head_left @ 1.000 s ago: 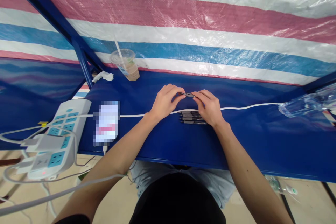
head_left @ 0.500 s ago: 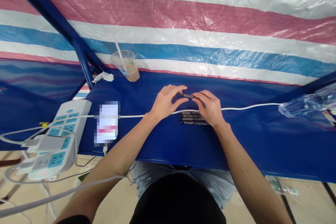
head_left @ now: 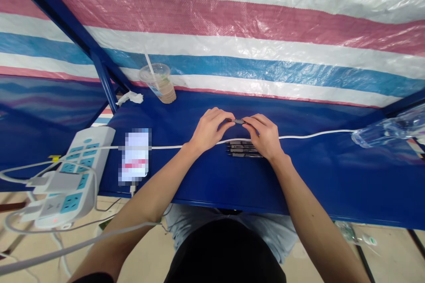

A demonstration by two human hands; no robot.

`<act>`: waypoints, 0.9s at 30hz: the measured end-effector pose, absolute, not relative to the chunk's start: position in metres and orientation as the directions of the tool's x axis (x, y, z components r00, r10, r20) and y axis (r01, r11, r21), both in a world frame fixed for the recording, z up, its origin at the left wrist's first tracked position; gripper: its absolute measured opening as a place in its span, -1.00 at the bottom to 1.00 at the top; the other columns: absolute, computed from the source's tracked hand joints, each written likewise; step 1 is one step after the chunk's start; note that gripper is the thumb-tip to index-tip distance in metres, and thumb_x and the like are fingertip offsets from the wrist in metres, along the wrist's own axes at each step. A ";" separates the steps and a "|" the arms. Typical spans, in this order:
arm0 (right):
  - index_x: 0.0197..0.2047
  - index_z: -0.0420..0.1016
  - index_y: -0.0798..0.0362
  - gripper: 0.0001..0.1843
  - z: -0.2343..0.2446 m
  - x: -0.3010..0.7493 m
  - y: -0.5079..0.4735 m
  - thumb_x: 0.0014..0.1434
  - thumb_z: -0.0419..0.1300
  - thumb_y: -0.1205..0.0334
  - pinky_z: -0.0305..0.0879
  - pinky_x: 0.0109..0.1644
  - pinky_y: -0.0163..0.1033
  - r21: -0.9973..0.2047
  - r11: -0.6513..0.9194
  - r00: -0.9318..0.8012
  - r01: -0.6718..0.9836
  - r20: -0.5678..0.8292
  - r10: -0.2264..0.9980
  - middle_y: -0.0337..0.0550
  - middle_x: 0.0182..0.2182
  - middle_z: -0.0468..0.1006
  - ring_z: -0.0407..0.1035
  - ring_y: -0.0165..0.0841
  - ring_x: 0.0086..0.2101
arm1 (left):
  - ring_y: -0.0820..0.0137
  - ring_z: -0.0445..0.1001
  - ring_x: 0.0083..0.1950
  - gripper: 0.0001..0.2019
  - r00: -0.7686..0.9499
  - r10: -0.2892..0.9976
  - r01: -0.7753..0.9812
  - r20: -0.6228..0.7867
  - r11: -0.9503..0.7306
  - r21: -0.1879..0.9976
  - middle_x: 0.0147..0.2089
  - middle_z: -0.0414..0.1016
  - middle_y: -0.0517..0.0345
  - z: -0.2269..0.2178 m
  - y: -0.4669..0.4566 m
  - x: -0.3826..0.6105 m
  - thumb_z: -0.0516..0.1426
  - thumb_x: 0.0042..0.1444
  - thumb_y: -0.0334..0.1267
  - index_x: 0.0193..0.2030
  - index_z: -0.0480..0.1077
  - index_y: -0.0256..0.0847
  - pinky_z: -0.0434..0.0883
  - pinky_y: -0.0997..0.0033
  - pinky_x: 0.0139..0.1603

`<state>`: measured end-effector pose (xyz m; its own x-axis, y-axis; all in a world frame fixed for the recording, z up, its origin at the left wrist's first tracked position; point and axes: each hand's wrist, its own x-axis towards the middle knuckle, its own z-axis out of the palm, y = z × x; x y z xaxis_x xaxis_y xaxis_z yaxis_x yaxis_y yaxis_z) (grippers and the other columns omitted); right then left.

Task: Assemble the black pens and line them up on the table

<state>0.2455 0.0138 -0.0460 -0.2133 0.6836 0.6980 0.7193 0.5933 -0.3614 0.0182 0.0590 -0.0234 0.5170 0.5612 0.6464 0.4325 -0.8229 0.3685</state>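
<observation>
Both of my hands meet over the middle of the blue table (head_left: 212, 177). My left hand (head_left: 210, 129) and my right hand (head_left: 264, 136) each pinch one end of a small dark pen-like piece (head_left: 238, 121), held level just above the surface. Under my right hand lies a short row of dark pens (head_left: 241, 149), side by side. A white cable (head_left: 312, 135) runs across the table beneath my wrists.
A plastic cup with a straw (head_left: 159, 81) and a crumpled tissue (head_left: 130, 97) stand at the back left. A phone (head_left: 135, 156) lies left of my arm, a white power strip (head_left: 71, 172) beyond the table's left edge. A clear plastic bottle (head_left: 387, 131) lies far right. A striped tarp forms the back wall.
My left fingers opened briefly, then closed again on the dark piece. Both hands stay in the same spot.
</observation>
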 end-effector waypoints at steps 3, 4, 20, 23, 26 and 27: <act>0.02 0.65 0.01 -0.79 -0.046 0.246 0.014 0.52 0.17 0.21 0.50 -0.08 -0.07 -0.361 0.603 -0.217 0.711 0.704 0.676 -0.03 -0.18 0.67 0.54 -0.20 -0.20 | 0.33 0.51 -0.19 -0.85 0.511 0.554 0.430 0.658 -0.827 0.363 -0.16 0.65 0.12 -0.024 0.060 0.019 0.18 0.48 -0.14 -0.01 0.49 -0.15 0.37 0.26 -0.05; 0.02 0.65 0.01 -0.79 -0.047 0.246 0.014 0.51 0.17 0.22 0.50 -0.08 -0.07 -0.361 0.605 -0.217 0.709 0.706 0.675 -0.03 -0.18 0.66 0.54 -0.20 -0.20 | 0.33 0.52 -0.19 -0.85 0.508 0.547 0.426 0.665 -0.831 0.358 -0.16 0.65 0.12 -0.024 0.060 0.019 0.19 0.47 -0.14 0.00 0.49 -0.15 0.37 0.26 -0.05; 0.02 0.65 -0.01 -0.78 -0.044 0.245 0.013 0.53 0.15 0.21 0.50 -0.07 -0.08 -0.363 0.593 -0.214 0.719 0.696 0.685 -0.04 -0.18 0.66 0.54 -0.20 -0.19 | 0.33 0.51 -0.19 -0.87 0.508 0.539 0.426 0.672 -0.835 0.348 -0.17 0.64 0.13 -0.024 0.060 0.018 0.20 0.47 -0.16 -0.01 0.49 -0.15 0.36 0.27 -0.06; 0.02 0.65 -0.01 -0.77 -0.045 0.246 0.014 0.53 0.15 0.20 0.50 -0.06 -0.07 -0.365 0.589 -0.213 0.721 0.692 0.690 -0.04 -0.17 0.67 0.54 -0.20 -0.18 | 0.33 0.52 -0.19 -0.88 0.508 0.538 0.426 0.673 -0.836 0.347 -0.17 0.64 0.13 -0.024 0.060 0.018 0.20 0.47 -0.17 -0.02 0.49 -0.15 0.36 0.27 -0.07; 0.02 0.65 -0.02 -0.77 -0.045 0.246 0.014 0.53 0.14 0.19 0.50 -0.06 -0.07 -0.375 0.584 -0.206 0.720 0.688 0.696 -0.04 -0.17 0.67 0.55 -0.20 -0.18 | 0.33 0.52 -0.19 -0.87 0.507 0.544 0.429 0.668 -0.832 0.351 -0.17 0.64 0.13 -0.024 0.060 0.019 0.20 0.47 -0.16 -0.02 0.49 -0.15 0.37 0.27 -0.06; 0.02 0.65 -0.02 -0.77 -0.045 0.245 0.013 0.53 0.14 0.19 0.51 -0.06 -0.07 -0.378 0.583 -0.205 0.719 0.686 0.698 -0.04 -0.17 0.66 0.55 -0.20 -0.18 | 0.33 0.52 -0.19 -0.87 0.508 0.545 0.430 0.667 -0.831 0.352 -0.17 0.64 0.13 -0.023 0.060 0.019 0.19 0.47 -0.15 -0.02 0.49 -0.15 0.37 0.26 -0.06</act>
